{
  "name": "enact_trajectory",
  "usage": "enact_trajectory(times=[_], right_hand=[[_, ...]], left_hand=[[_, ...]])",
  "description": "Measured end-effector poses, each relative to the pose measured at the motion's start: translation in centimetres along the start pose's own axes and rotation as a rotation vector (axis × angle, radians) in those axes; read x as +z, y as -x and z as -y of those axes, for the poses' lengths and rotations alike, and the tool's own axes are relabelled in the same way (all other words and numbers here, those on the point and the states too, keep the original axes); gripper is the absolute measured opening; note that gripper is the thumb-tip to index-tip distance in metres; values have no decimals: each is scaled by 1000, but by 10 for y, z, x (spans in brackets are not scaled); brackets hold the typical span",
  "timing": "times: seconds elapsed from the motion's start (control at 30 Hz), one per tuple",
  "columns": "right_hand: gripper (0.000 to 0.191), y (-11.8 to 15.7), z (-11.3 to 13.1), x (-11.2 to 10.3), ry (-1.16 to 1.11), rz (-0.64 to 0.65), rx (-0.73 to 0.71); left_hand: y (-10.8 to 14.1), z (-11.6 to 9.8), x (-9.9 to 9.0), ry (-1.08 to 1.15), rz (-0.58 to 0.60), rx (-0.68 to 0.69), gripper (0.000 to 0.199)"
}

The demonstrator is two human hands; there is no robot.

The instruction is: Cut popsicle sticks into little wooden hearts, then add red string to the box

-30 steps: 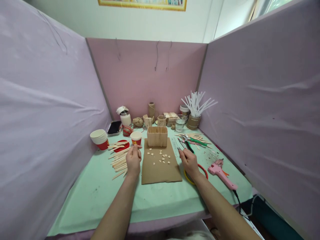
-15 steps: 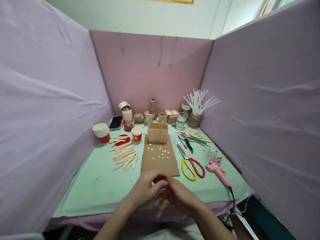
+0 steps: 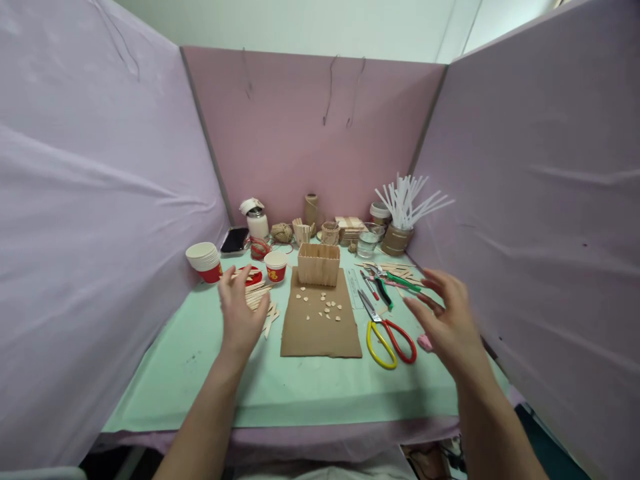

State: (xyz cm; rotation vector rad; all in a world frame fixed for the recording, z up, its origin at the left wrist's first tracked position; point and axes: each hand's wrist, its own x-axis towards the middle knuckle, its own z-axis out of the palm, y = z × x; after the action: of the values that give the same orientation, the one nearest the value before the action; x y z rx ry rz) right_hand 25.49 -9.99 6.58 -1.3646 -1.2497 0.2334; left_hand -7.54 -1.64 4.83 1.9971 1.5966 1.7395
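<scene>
My left hand [image 3: 240,313] hovers over the loose wooden sticks [image 3: 257,296] on the left, fingers apart, holding nothing. On the right, my right hand [image 3: 445,320] is raised with spread fingers and nothing in them; it partly hides the pink glue gun [image 3: 425,343]. Between the hands lies a brown cardboard sheet [image 3: 320,340] with several small pale wooden pieces [image 3: 327,310] on it. A wooden stick box [image 3: 319,265] stands at its far end. Scissors [image 3: 383,331] with one yellow and one red handle lie just right of the cardboard.
Stacked paper cups [image 3: 204,261] and a red-and-white cup [image 3: 275,267] stand left. Pliers [image 3: 384,292] lie right. A white jar [image 3: 259,225], twine [image 3: 282,233], a water glass [image 3: 367,243] and a pot of white sticks [image 3: 397,239] line the back.
My hands, earlier together near the table's front edge, have parted and moved forward, the left over the sticks and the right over the glue gun. The camera view has shifted slightly.
</scene>
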Motion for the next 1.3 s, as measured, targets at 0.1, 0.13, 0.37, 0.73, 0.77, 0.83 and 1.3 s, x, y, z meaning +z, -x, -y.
enact_trajectory(times=[0.1, 0.13, 0.37, 0.73, 0.77, 0.83, 1.3], right_hand=[[74, -36, -13, 50, 29, 179, -20], [86, -48, -20, 70, 8, 249, -3], [132, -100, -68, 169, -227, 486, 105], [118, -110, -64, 167, -369, 324, 132], [117, -112, -56, 159, -383, 285, 128], [115, -112, -36, 140, -401, 289, 121], [112, -60, 37, 92, -324, 841, 294]], left_hand=[[-6, -6, 38, 60, 141, 22, 72], [-7, -6, 50, 92, 165, 23, 70], [1, 11, 91, 217, 174, 3, 55], [15, 10, 90, 330, 227, -132, 47], [15, 10, 90, 354, 224, -158, 48], [15, 9, 89, 428, 235, -223, 57], [-10, -20, 34, 934, 744, -455, 117]])
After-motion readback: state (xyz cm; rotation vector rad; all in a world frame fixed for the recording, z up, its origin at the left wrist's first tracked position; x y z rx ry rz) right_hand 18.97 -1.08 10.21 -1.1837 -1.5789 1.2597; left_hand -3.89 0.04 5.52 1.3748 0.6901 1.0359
